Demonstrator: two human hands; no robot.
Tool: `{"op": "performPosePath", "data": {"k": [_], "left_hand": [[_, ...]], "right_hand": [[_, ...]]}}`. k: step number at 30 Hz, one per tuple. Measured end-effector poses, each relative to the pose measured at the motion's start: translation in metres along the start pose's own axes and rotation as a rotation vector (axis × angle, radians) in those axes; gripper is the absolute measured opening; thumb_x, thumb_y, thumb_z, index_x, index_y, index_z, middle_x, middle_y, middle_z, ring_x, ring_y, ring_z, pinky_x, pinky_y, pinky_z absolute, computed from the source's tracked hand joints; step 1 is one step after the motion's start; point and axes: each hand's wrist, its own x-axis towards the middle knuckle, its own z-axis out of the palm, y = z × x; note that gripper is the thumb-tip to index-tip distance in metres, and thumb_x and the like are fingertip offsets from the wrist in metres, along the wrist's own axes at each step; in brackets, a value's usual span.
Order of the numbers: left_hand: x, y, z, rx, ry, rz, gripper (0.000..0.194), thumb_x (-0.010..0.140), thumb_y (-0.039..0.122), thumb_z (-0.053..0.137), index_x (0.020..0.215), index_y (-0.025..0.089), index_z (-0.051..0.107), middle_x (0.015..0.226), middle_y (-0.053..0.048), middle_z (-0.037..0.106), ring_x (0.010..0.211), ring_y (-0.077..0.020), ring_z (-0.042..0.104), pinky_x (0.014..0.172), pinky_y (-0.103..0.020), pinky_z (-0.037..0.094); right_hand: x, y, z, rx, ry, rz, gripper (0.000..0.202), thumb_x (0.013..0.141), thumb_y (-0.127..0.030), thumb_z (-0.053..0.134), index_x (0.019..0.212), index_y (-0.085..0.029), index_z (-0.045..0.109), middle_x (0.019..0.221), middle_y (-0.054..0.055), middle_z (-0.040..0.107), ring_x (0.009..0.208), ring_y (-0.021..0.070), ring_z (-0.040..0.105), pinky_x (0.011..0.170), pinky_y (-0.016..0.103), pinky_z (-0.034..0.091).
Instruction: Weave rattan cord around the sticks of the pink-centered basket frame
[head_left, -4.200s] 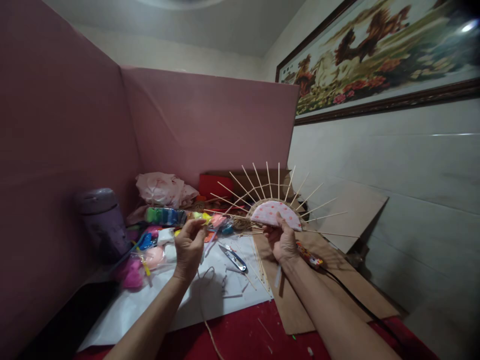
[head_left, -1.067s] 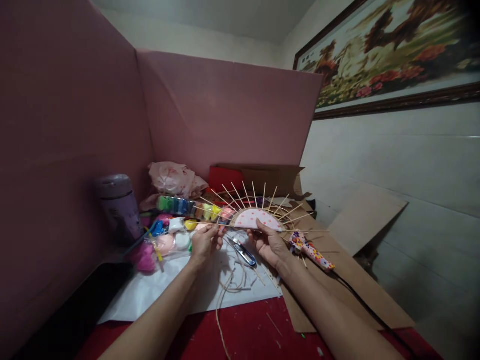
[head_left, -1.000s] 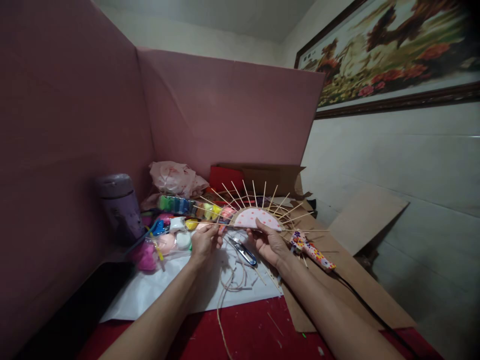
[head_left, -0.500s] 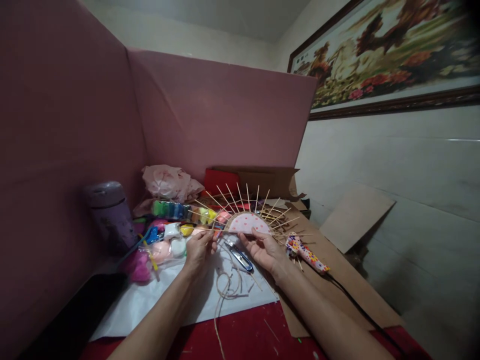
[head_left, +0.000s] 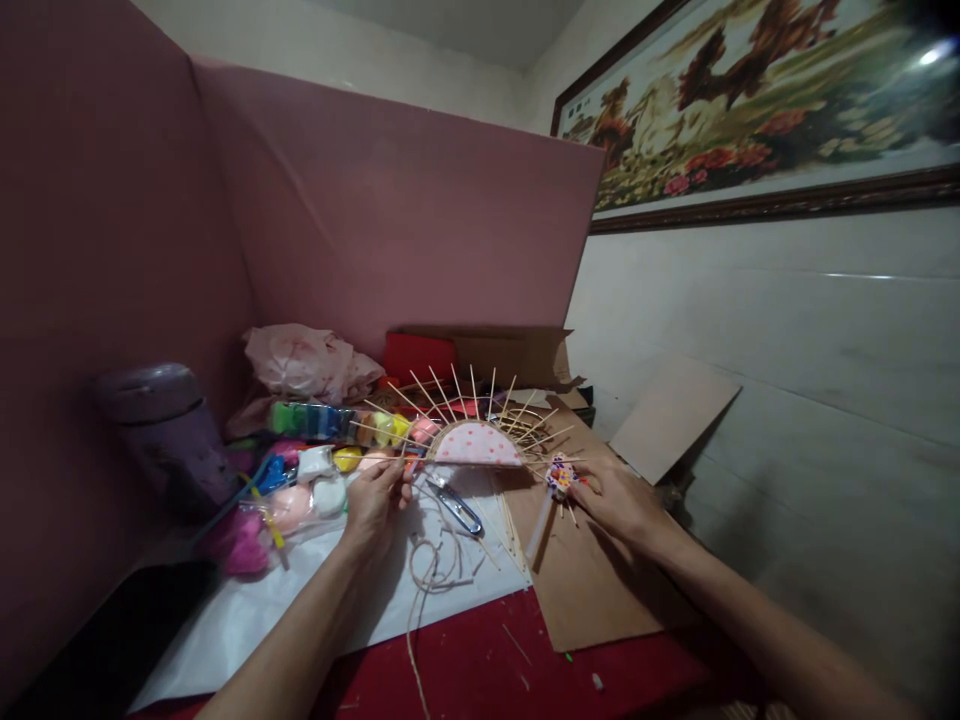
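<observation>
Pinched at the left end of its sticks, a half-round craft piece [head_left: 478,444] is held up by my left hand [head_left: 376,495]. Its face is white with pink dots, and thin wooden sticks fan out from the curved edge. My right hand [head_left: 619,502] is closed around a flower-patterned hot glue gun [head_left: 561,474], right of the piece. A pale glue stick [head_left: 540,528] pokes out of the gun toward me. Below the piece lie blue thread snips [head_left: 456,508] and a loose curl of twine [head_left: 435,565] on a white sheet.
Packs of coloured clay [head_left: 322,422] and a purple bottle [head_left: 169,435] stand at the left. Brown cardboard [head_left: 592,600] lies under my right hand. Loose sticks [head_left: 512,530] rest beside its edge. Pink panels [head_left: 405,210] rise behind; a framed picture [head_left: 720,110] hangs right.
My right hand has let go of the craft piece, moved right and taken hold of the glue gun. My left hand still holds the piece. The view has turned slightly right.
</observation>
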Motion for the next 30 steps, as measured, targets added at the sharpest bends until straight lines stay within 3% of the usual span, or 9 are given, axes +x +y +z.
{"op": "performPosePath", "data": {"k": [4, 10, 16, 23, 27, 30], "left_hand": [[0.0, -0.001, 0.0, 0.006, -0.002, 0.006, 0.023, 0.058, 0.026, 0.072, 0.065, 0.012, 0.056, 0.05, 0.001, 0.057, 0.036, -0.0053, 0.045, 0.031, -0.015, 0.029], [0.0, -0.002, 0.0, 0.014, -0.002, 0.006, 0.023, 0.059, 0.027, 0.072, 0.067, 0.012, 0.056, 0.051, 0.001, 0.057, 0.035, -0.0054, 0.044, 0.03, -0.015, 0.029], [0.0, -0.001, 0.001, 0.012, 0.0, 0.009, 0.023, 0.058, 0.026, 0.072, 0.068, 0.013, 0.056, 0.05, 0.002, 0.057, 0.036, -0.0056, 0.045, 0.031, -0.015, 0.029], [-0.004, 0.002, 0.003, -0.01, -0.016, 0.001, 0.021, 0.06, 0.023, 0.071, 0.07, 0.014, 0.054, 0.051, 0.002, 0.057, 0.037, -0.0056, 0.045, 0.033, -0.015, 0.031], [-0.005, 0.004, 0.004, -0.025, -0.029, -0.011, 0.02, 0.06, 0.021, 0.07, 0.069, 0.014, 0.054, 0.05, 0.002, 0.056, 0.037, -0.0056, 0.045, 0.033, -0.015, 0.031], [-0.005, 0.006, 0.004, -0.036, -0.037, -0.018, 0.017, 0.061, 0.02, 0.068, 0.068, 0.014, 0.053, 0.05, 0.002, 0.056, 0.038, -0.0058, 0.045, 0.033, -0.015, 0.03]], "right_hand": [[0.007, 0.019, 0.006, -0.1, -0.08, 0.022, 0.044, 0.075, -0.039, 0.053, 0.114, -0.019, 0.058, 0.113, 0.013, 0.061, 0.103, 0.0304, 0.054, 0.081, 0.038, 0.04], [0.015, 0.029, 0.009, -0.093, -0.217, -0.059, 0.036, 0.075, -0.036, 0.051, 0.102, -0.016, 0.062, 0.104, 0.012, 0.064, 0.095, 0.0281, 0.058, 0.077, 0.035, 0.042], [0.02, 0.042, -0.009, -0.037, -0.314, -0.163, 0.041, 0.076, -0.032, 0.048, 0.109, -0.012, 0.06, 0.112, 0.013, 0.062, 0.102, 0.0261, 0.055, 0.086, 0.034, 0.04], [0.019, 0.041, -0.038, 0.016, -0.427, -0.222, 0.034, 0.066, -0.027, 0.059, 0.099, -0.021, 0.065, 0.092, 0.003, 0.068, 0.081, 0.022, 0.061, 0.071, 0.029, 0.044], [0.022, 0.039, -0.046, 0.02, -0.345, -0.195, 0.035, 0.063, -0.02, 0.057, 0.097, -0.021, 0.066, 0.095, 0.004, 0.068, 0.084, 0.0225, 0.06, 0.073, 0.028, 0.043], [0.025, 0.041, -0.052, 0.103, -0.448, -0.206, 0.039, 0.06, -0.013, 0.053, 0.096, -0.022, 0.067, 0.091, 0.002, 0.069, 0.083, 0.0209, 0.06, 0.071, 0.026, 0.043]]}}
